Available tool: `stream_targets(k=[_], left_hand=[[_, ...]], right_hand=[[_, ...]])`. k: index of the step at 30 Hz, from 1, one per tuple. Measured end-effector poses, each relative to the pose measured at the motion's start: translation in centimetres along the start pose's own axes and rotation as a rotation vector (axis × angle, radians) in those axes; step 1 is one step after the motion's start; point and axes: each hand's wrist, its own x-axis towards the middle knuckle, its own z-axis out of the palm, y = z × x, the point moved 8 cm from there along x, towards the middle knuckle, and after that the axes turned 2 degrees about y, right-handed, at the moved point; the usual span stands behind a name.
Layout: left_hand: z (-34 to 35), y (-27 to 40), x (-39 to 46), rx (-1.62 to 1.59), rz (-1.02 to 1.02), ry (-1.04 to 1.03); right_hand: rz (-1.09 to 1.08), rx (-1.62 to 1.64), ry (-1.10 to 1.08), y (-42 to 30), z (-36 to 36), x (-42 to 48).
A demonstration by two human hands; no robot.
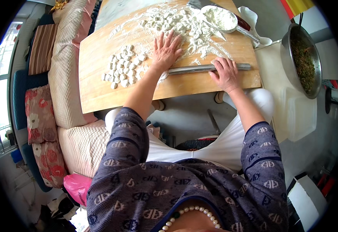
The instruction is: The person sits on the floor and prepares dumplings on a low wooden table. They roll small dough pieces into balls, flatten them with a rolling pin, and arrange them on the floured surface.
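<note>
On a floured wooden board [96, 55] lie many small pieces of dough. My left hand [166, 50] rests palm down with its fingers spread, just below the far heap of floured dough pieces [172, 20]; whether anything is under the palm is hidden. My right hand [224, 72] is closed over a grey rolling pin [192, 69] near its right end, and the pin lies across the board's near right part. The pin's left end is beside my left wrist. A looser group of dough pieces [124, 65] lies left of my left forearm.
A metal scoop of flour [219, 18] stands at the board's back right, over a dark red handle. A steel bowl of chopped filling [302, 58] is on the right, beside a clear plastic lid or tray [301, 116]. A quilted sofa [67, 63] borders the left side.
</note>
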Motion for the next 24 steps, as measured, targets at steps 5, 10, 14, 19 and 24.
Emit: stream_targets(k=[5, 10, 14, 19, 24], left_hand=[[0.2, -3.0, -3.1, 0.067, -0.061, -0.171], [-4.1, -6.1, -2.4, 0.133, -0.213, -0.090], [-4.3, 1.1, 2.4, -0.367, -0.070, 0.147], [-0.7, 5.5, 5.3, -0.380, -0.062, 0.160], [-0.6, 2.2, 2.4, -0.549, 0.005, 0.136]], right_hand=[[0.021, 0.008, -0.013, 0.2, 0.1, -0.3], [0.013, 0.018, 0.016, 0.4, -0.3, -0.3], [0.013, 0.016, -0.003, 0.1, -0.2, 0.0], [0.016, 0.013, 0.003, 0.2, 0.2, -0.1], [0.019, 0.037, 0.019, 0.2, 0.1, -0.2]])
